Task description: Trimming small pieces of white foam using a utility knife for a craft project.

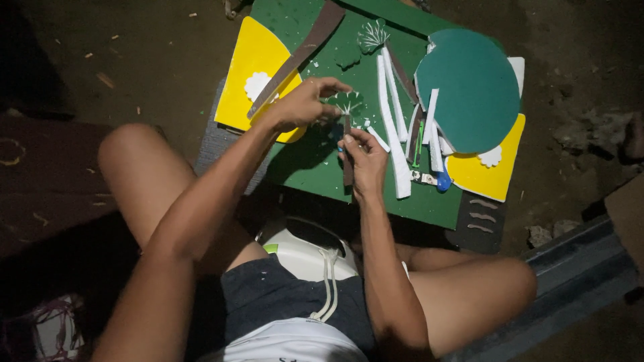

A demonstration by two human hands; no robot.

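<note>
My left hand (pixel 305 104) pinches a small green fan-shaped foam cutout (pixel 347 102) over a green board (pixel 302 161). My right hand (pixel 365 157) grips a narrow brown foam strip (pixel 347 164) that stands upright just below the cutout, its top end touching it. A bit of blue shows between the two hands; I cannot tell what it is.
On the board lie a yellow sheet (pixel 251 57) with a white scalloped piece, a long brown strip (pixel 302 50), several white strips (pixel 392 121), a teal disc (pixel 469 87), another yellow sheet (pixel 479 174) and a blue-handled tool (pixel 443 179). A white appliance (pixel 305 251) sits between my knees on dirt ground.
</note>
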